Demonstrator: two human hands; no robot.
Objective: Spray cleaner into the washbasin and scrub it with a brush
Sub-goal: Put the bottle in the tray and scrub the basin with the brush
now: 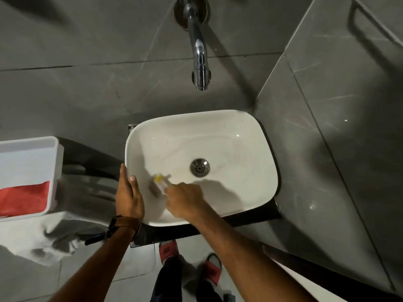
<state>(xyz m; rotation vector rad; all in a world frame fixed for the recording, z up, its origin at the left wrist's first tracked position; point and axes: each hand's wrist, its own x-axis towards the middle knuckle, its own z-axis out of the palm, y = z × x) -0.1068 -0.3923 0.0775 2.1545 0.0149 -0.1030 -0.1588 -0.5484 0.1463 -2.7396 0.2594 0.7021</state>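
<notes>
White washbasin against grey tiled wall, right hand inside.

Washbasin bowl mostly open at back & right, only the drain there. Front-left crowded: left hand on the rim, right hand w/ brush inside. Tap spout overhangs the back. White bin stands well left.
</notes>
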